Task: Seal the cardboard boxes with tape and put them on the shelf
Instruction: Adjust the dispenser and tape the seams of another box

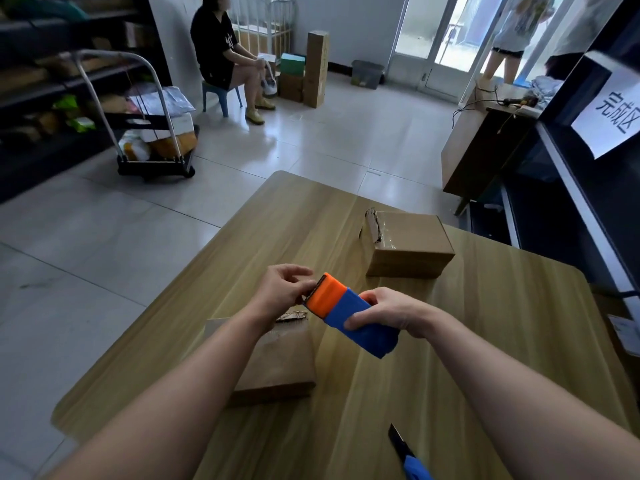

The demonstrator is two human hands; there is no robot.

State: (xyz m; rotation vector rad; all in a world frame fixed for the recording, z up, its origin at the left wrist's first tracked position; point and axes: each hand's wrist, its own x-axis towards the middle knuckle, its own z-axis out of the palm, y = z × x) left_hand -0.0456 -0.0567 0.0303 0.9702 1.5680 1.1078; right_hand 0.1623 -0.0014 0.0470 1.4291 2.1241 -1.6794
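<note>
Two cardboard boxes, one tape dispenser and one knife are on hand, listed from largest down.

Table [485, 341]: wooden top, my work surface, everything within arm's reach so I need not step away between sealing and shelving.

Shelf [568, 188]: dark unit at my right, just beside the table, with a paper sign [609, 112] taped to it; I judge it the place where sealed boxes go.

Near box [277, 362]: lies flat right under my left forearm, torn flap edge showing by my wrist; kept closest because I judge it the next to be taped.

Far box [407, 244]: set apart toward the shelf side, shiny tape along its top, ragged card at its left end.

Tape dispenser [349, 317]: blue body, orange head, held in the air above the near box.

Right hand [384, 313]: wrapped round the blue body to steady it.

Left hand [282, 289]: fingertips pinched at the toothed orange end, probably picking up the loose tape end; the tape itself is too fine to see.

Knife [403, 452]: black blade, blue handle, parked at the table's near edge, clear of both hands.
</note>
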